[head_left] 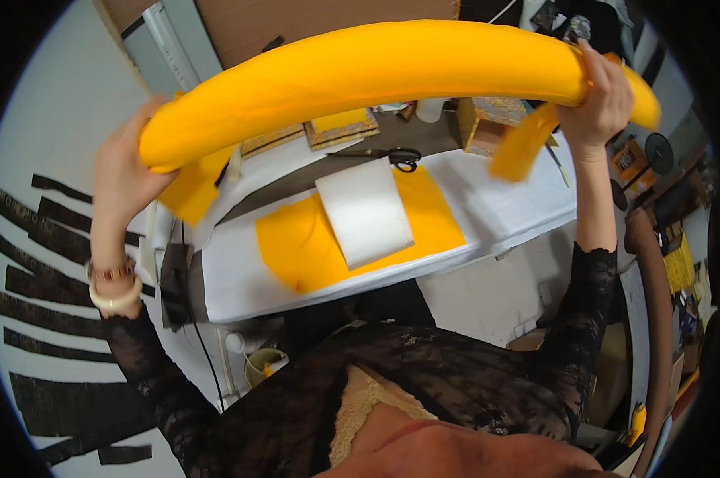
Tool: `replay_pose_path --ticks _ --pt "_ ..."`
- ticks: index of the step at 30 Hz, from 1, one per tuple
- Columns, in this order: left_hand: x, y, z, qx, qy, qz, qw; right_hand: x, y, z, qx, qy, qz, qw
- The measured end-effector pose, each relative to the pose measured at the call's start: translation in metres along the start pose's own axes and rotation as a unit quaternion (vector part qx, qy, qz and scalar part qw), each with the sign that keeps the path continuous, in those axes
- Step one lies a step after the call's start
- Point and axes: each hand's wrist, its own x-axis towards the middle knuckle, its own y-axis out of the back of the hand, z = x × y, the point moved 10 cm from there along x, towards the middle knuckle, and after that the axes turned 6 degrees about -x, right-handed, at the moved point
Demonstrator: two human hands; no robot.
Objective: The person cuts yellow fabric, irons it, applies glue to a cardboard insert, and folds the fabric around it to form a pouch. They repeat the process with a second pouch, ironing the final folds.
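Observation:
A long roll of yellow fabric [376, 68] is lifted above the table's far side, spanning nearly the whole view. My left hand [125, 167] grips its left end, the fingers partly hidden behind the roll. Near the other end, my right hand [603, 103] is wrapped round it, and a loose flap of the fabric hangs beside that wrist. Below lies a flat piece of yellow cloth [284, 243] on the white-covered table [495, 195]. On top of this cloth rests a white rectangular padded sheet [365, 211].
Dark-handled scissors [406, 159] lie beyond the white sheet. Patterned boxes [487, 123] with yellow parts stand along the back. A white cylinder [430, 110] is next to them. Black strips [49, 311] hang on the left wall. Below the table's near edge is a small bin [264, 366].

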Motion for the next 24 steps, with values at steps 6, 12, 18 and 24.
replay_pose_path --ticks 6,12,18,24 --pt "-0.029 0.045 0.009 0.126 -0.103 0.219 0.962 -0.016 -0.054 -0.018 0.176 -0.028 -0.278 0.944" --pt "-0.016 -0.01 -0.01 -0.007 -0.003 -0.017 1.0 -0.013 -0.003 -0.009 0.028 -0.023 -0.017 0.999" --pt "-0.029 0.012 0.013 0.106 -0.026 0.147 0.983 -0.036 -0.016 -0.008 0.046 0.012 -0.065 0.997" --pt "-0.06 -0.031 -0.002 -0.018 -0.015 0.061 0.998 -0.028 -0.02 -0.008 0.06 -0.015 -0.062 0.996"
